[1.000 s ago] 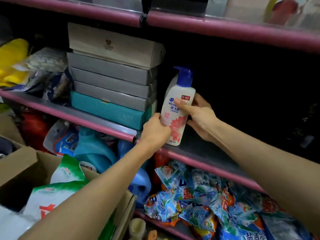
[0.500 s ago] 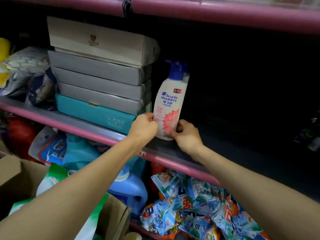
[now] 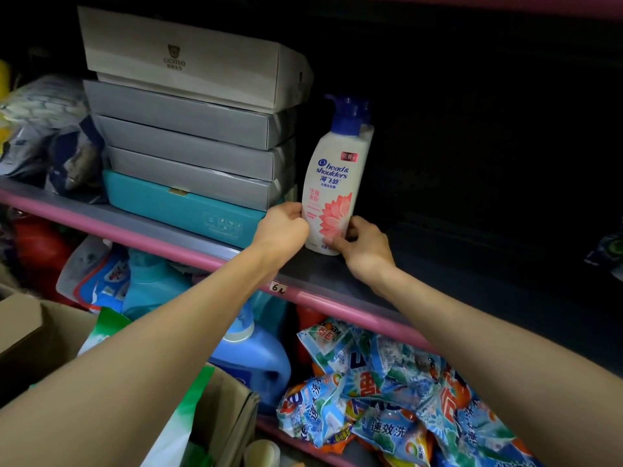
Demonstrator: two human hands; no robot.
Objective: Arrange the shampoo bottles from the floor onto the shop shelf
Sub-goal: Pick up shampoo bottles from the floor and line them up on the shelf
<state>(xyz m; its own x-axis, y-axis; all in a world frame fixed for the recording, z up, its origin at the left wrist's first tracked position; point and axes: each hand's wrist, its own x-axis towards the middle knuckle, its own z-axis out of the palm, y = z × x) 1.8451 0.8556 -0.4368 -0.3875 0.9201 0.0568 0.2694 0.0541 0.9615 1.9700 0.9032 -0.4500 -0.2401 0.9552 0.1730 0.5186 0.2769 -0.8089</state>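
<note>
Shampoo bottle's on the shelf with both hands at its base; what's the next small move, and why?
Probably let go with both hands. The shampoo bottle already stands upright on the shelf, label forward, beside the stacked boxes; left hand and right hand only steady its base.

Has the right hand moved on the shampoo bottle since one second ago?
Yes. The right hand went down the shampoo bottle, from the label's middle to its base, near the shelf edge.

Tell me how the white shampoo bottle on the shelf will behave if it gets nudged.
The shampoo bottle is tall on a narrow base, so it would probably tip rather than slide. Its glossy plastic likely feels slippery. Both the left hand and right hand hold it low, suggesting it needs steadying.
</note>
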